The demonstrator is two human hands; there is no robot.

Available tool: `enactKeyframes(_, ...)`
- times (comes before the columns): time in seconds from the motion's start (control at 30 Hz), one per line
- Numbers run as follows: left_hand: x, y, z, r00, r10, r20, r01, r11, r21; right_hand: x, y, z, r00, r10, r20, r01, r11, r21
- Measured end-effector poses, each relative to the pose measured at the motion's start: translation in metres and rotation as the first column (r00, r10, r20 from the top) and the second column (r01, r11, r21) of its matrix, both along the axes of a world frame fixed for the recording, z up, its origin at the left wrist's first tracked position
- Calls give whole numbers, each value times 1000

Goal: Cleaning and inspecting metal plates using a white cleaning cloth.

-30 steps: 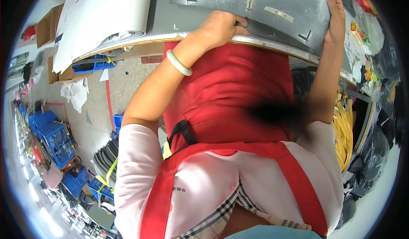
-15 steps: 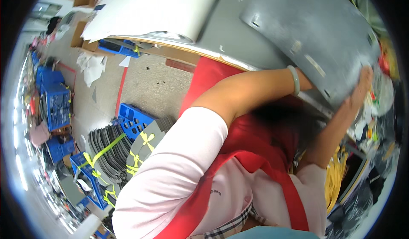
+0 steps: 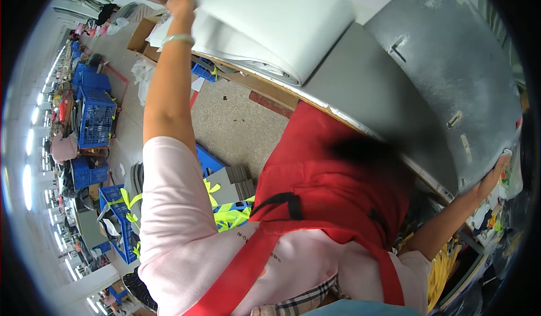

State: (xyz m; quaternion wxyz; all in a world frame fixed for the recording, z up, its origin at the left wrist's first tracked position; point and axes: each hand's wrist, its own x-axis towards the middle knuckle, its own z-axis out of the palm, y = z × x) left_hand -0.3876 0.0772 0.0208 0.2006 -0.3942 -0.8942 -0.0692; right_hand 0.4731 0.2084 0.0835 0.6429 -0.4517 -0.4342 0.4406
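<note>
A workshop floor (image 3: pixel 236 118) with blue crates (image 3: pixel 93 116) lies to the left, below a grey worktop (image 3: pixel 360 90). On the worktop's far right rests a large grey metal panel (image 3: pixel 451 73); the right hand (image 3: pixel 496 172) grips its near right edge, fingers curled under it. Far left, a thick folded white sheet (image 3: pixel 282 28) lies on the worktop, and the left hand (image 3: pixel 181 3) pinches its far left edge.
</note>
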Motion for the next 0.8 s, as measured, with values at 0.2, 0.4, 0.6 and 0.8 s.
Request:
enactKeyframes(0.2, 9, -125, -50, 837, 179, 517, -435, 790, 431, 7, 47, -62, 990, 81, 119, -72, 994, -77)
enactKeyframes(0.4, 13, -131, -66, 774, 260, 578, -516, 788, 335, -31, 37, -74, 952, 143, 272, -121, 988, -97)
enactKeyframes(0.6, 20, -140, -47, 909, 301, 290, -411, 764, 496, -95, 37, -95, 851, 307, 425, -212, 943, -258)
enactKeyframes(0.8, 273, -80, 27, 528, -743, 412, 363, 635, 682, -64, 42, -108, 777, 267, 570, -78, 940, -333)
